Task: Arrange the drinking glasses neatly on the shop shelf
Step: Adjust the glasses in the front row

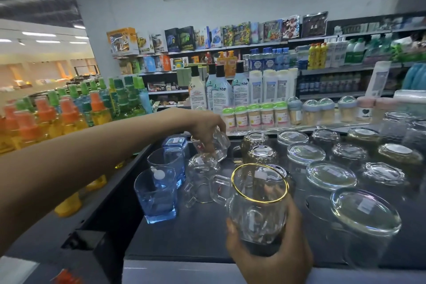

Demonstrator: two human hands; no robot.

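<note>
Left hand (pixel 205 128), reaching forward, grips a tilted clear glass (pixel 220 145) from above, over the far part of the dark shelf (pixel 196 237). Right hand (pixel 272 260), nearer the viewer, holds an upright gold-rimmed glass (pixel 258 210) around its base. Blue tumblers (pixel 158 198) stand left of the right hand, and inverted glasses (pixel 332 174) stand in rows to the right of both hands. Their white stickers are illegible. Far beyond the hands, a box (pixel 291 26) reads roughly "LINGSHEN".
</note>
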